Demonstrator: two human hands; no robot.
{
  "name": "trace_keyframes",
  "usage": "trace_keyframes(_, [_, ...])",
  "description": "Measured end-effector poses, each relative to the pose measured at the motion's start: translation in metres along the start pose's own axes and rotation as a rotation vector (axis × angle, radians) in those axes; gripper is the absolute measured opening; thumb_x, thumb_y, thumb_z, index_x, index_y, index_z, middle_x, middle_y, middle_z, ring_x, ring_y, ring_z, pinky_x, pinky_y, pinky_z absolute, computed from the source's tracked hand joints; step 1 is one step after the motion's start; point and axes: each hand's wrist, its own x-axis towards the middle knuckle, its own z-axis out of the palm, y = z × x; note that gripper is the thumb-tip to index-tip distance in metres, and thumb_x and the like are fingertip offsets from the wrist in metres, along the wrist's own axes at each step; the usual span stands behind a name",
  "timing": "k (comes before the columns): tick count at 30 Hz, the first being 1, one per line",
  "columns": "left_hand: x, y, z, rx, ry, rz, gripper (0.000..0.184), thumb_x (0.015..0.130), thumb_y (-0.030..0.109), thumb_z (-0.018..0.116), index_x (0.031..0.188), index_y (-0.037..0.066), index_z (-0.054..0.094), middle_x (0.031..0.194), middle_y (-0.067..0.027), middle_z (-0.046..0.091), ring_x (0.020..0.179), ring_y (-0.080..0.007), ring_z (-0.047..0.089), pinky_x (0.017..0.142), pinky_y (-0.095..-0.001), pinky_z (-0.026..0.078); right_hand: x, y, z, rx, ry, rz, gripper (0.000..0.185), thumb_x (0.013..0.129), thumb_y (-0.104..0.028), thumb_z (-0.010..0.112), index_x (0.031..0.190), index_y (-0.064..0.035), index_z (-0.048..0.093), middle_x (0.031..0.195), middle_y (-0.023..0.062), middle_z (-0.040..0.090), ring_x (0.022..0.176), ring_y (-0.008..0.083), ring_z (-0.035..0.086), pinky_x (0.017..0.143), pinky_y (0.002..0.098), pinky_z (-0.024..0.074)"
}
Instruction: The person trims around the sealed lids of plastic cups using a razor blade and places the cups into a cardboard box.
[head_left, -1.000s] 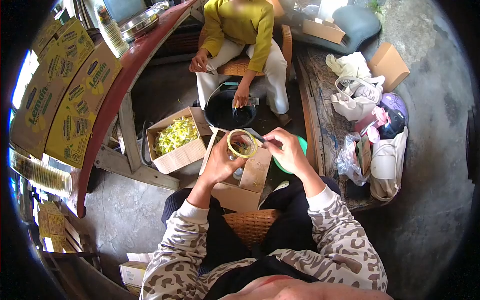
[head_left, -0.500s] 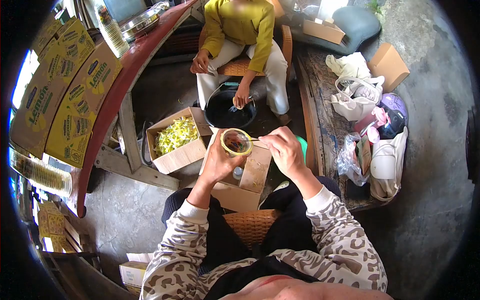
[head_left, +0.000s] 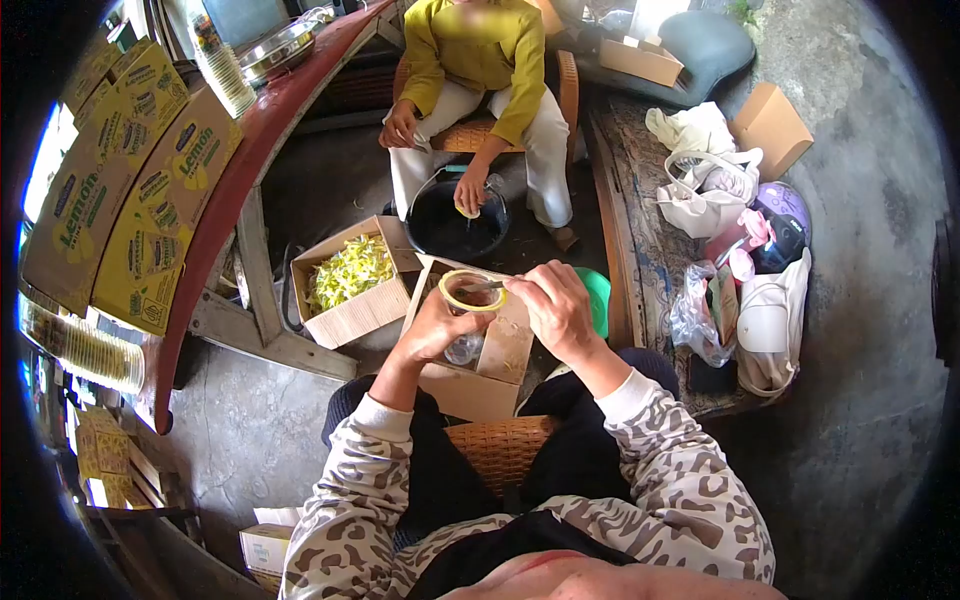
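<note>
In the head view, my left hand [head_left: 437, 328] is wrapped round a clear plastic cup [head_left: 472, 308] with a yellow rim, its open top facing up. My right hand [head_left: 562, 312] pinches a thin metal tool [head_left: 492, 286], whose far end reaches over the rim into the cup; I cannot tell whether it is a blade or a spoon. Below both hands stands an open cardboard box [head_left: 505, 350], with a clear plastic cup [head_left: 463, 349] inside its left part.
Opposite, a seated person in a yellow top [head_left: 480, 65] holds a hand over a black bucket [head_left: 440, 240]. A carton of yellow strips [head_left: 350, 272] stands left, a green basin [head_left: 597, 300] right. Bags [head_left: 765, 325] lie on the bench; lemon-printed cartons [head_left: 150, 235] line the red-edged table [head_left: 270, 110].
My right hand has moved slightly left and the tool now dips further into the cup. The cup has tipped more upright. The other person's hand over the bucket has shifted slightly.
</note>
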Motion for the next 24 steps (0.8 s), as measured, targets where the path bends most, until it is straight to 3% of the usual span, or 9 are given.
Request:
trace_keyframes(5, [0.003,-0.009,0.004,-0.072,-0.023,0.033,0.056,0.079,0.012,0.079,0.126,-0.002,0.05,0.108,-0.0088,0.062,0.097,-0.0148,0.061,0.08,-0.0292,0.052,-0.001,0.003,0.004,0.064,0.009,0.054,0.02,0.074,-0.002,0.07,0.092,-0.0093,0.067,0.08,0.002,0.052,0.075,0.0209,0.055,0.068,0.0353,0.0473])
trace_keyframes(12, [0.002,-0.008,-0.003,-0.161,-0.071,-0.02,0.051,0.077,0.013,0.08,0.119,0.0,0.054,0.107,-0.0063,0.061,0.098,-0.0134,0.061,0.084,-0.0293,0.052,-0.003,-0.001,0.004,0.075,0.006,0.08,0.022,0.074,0.002,0.069,0.092,-0.0089,0.066,0.081,0.0029,0.053,0.076,0.0228,0.057,0.068,0.0368,0.0484])
trace_keyframes(13, [0.003,-0.008,-0.003,-0.16,-0.072,-0.02,0.051,0.077,0.013,0.08,0.119,0.0,0.054,0.107,-0.0063,0.061,0.098,-0.0134,0.061,0.084,-0.0293,0.052,-0.006,0.0,0.008,0.206,0.013,0.206,0.022,0.075,0.005,0.068,0.092,-0.0072,0.065,0.083,0.0042,0.054,0.076,0.0237,0.058,0.066,0.0369,0.0492])
trace_keyframes(15, [0.004,-0.005,0.001,-0.032,-0.048,0.212,0.051,0.073,0.01,0.08,0.117,0.001,0.055,0.107,-0.005,0.061,0.1,-0.0146,0.061,0.089,-0.0302,0.051,-0.008,0.003,0.013,0.339,0.023,0.331,0.022,0.076,0.009,0.068,0.092,-0.0055,0.064,0.085,0.0055,0.056,0.076,0.0246,0.06,0.064,0.037,0.05])
trace_keyframes(18, [0.002,0.005,0.006,0.025,0.012,0.251,0.054,0.068,0.007,0.083,0.115,0.003,0.057,0.111,-0.0045,0.061,0.103,-0.0141,0.06,0.093,-0.0298,0.049,-0.005,0.009,0.012,0.554,0.156,0.452,0.019,0.082,0.016,0.063,0.093,0.0002,0.061,0.088,0.0103,0.06,0.073,0.0193,0.064,0.061,0.0309,0.053])
trace_keyframes(24, [0.003,0.005,0.005,0.224,0.108,0.324,0.06,0.068,0.008,0.085,0.12,0.003,0.056,0.116,-0.0071,0.06,0.107,-0.0173,0.06,0.095,-0.0314,0.048,0.0,0.011,0.001,0.519,0.151,0.441,0.018,0.082,0.015,0.065,0.092,0.0004,0.063,0.086,0.0095,0.061,0.078,0.0199,0.067,0.068,0.0288,0.0583])
